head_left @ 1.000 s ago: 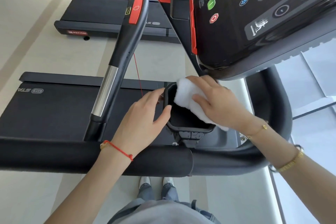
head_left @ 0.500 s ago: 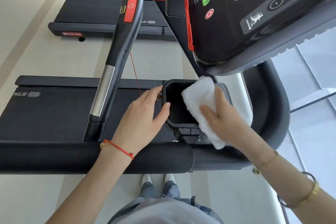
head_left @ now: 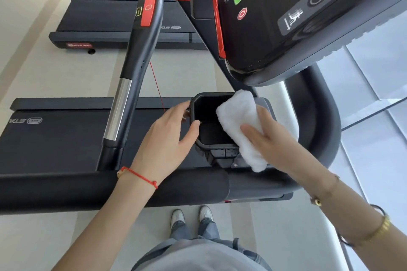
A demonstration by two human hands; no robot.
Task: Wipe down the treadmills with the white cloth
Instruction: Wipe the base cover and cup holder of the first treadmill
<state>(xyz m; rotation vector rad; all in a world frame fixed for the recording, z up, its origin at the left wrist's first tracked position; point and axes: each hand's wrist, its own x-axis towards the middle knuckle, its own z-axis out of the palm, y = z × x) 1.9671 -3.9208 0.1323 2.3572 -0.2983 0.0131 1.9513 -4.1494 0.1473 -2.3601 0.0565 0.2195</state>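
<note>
white cloth (head_left: 240,125), black treadmill (head_left: 66,138)

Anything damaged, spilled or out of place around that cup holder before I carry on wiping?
Nothing stands out. The white cloth lies over the right rim of the black cup holder under the right hand; the left hand grips its left rim. No spill or damage shows.

Treadmills (head_left: 55,138) on pale floor (head_left: 44,72)

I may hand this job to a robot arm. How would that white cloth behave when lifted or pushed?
Probably floppy: the white cloth drapes over the cup holder rim under the right hand. Likely light and thick; its surface looks fluffy. It should grip rather than slide, and won't roll.
</note>
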